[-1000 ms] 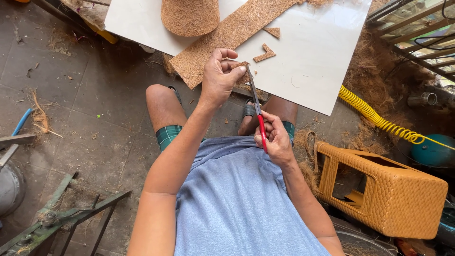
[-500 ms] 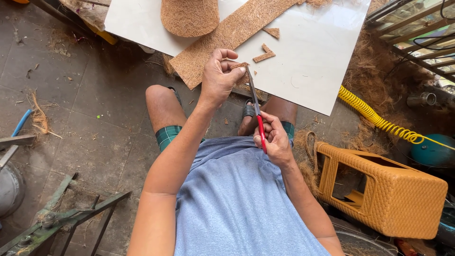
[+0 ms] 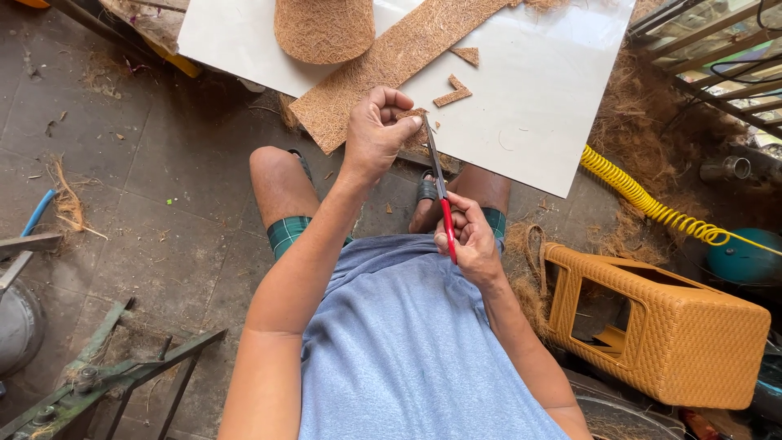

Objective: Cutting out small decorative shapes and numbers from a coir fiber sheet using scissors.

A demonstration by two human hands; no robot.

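R hand (image 3: 471,241) – scissors (image 3: 440,191); white board (image 3: 529,106) behind.

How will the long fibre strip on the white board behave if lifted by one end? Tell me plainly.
The fibre strip looks matted and coarse, so it should grip rather than slip. It lies flat, with one end past the edge of the white board, so it seems fairly stiff. Loose fibres on the floor suggest that it sheds. It is probably light.

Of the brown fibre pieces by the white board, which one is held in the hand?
The small piece pinched in the left hand, at the scissors' blade tip. The other pieces lie loose on the white board.
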